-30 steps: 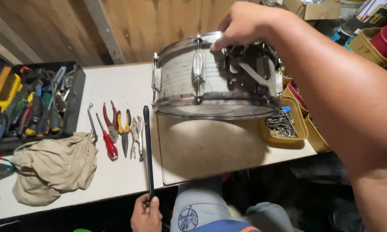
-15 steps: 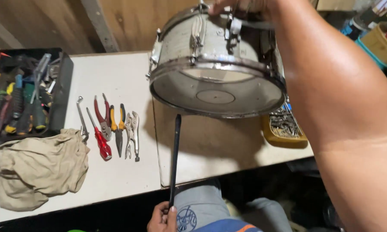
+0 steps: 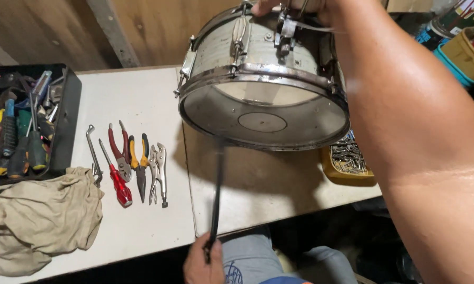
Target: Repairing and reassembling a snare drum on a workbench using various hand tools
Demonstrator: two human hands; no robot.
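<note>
Right hand (image 3: 284,6) grips the top rim of a drum (image 3: 263,84), tilted above the counter (image 3: 142,94) at upper centre; left hand (image 3: 202,263), bottom centre, is closed around a black stick (image 3: 216,194) pointing up at the drumhead.

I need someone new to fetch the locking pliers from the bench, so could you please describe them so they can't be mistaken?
On the white workbench, between the black tool tray and the lifted snare drum, a row of hand tools lies above a beige rag. The locking pliers are the rightmost tool there. Unlike the red screwdriver and coloured-handled pliers beside them, they are bare silver metal.
</note>
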